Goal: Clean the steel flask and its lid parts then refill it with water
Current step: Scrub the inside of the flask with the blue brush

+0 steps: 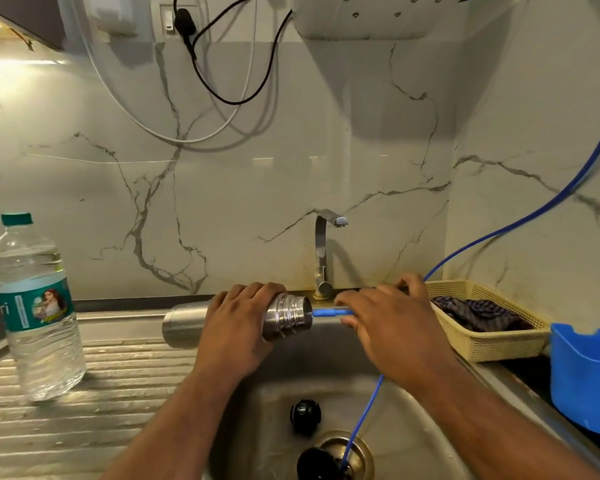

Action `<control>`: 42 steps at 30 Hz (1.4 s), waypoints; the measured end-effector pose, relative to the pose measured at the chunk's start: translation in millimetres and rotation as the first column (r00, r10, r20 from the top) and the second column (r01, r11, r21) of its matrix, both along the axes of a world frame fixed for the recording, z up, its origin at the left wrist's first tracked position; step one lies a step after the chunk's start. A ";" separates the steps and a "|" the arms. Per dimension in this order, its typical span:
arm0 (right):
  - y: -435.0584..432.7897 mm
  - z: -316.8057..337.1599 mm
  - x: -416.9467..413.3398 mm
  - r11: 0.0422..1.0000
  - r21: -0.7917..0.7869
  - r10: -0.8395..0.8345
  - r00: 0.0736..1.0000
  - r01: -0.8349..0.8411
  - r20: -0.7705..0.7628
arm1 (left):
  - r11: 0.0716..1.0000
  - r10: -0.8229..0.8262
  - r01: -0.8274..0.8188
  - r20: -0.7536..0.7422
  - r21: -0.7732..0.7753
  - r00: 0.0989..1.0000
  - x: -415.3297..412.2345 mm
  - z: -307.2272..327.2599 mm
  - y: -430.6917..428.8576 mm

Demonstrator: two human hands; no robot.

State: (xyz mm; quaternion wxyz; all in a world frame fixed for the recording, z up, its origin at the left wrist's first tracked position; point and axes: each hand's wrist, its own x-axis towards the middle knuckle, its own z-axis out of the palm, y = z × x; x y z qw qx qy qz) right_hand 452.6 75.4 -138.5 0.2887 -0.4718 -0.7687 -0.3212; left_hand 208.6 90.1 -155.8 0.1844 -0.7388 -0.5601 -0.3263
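Left hand (236, 327) gripping steel flask (182, 323), right hand (392, 327) holding blue tube (329, 312) at mouth, lid parts (305, 415) in sink (274, 386)

A clear plastic water bottle (37, 306) with a green cap (16, 218) and a teal label stands upright on the ribbed steel worktop (118, 393) at the left. At the right, a cream woven-plastic basket (492, 344) holds a crumpled dark checked cloth (475, 311), with a blue plastic tub (582, 375) just beside it. On the white marble-veined wall (257, 185), a black cable (229, 95) hangs looped from a plug (184, 24), near a white cable (136, 123).
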 end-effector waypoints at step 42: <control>-18.3 45.6 57.9 0.917 -0.395 -0.030 0.982 -0.048 -0.189 | 0.996 0.046 -0.051 0.078 0.069 0.996 -29.3 -0.1 1.8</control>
